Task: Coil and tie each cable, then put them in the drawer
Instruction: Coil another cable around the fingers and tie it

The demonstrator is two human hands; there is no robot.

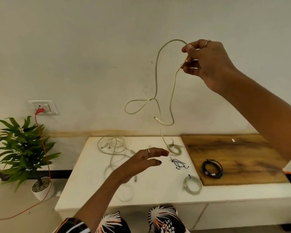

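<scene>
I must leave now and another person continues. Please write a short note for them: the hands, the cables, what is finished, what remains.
Right hand is raised and pinches the pale cable, which hangs loose with a knot-like loop.
Left hand hovers open over the white table, holding nothing.
Done: three coils tied, two pale on the table, one black coil on the wooden board.
Left: the held cable, the loose pale tangle; spare black ties lie nearby. Nothing is in a drawer yet.

No text, label or number is legible anywhere here.
</scene>
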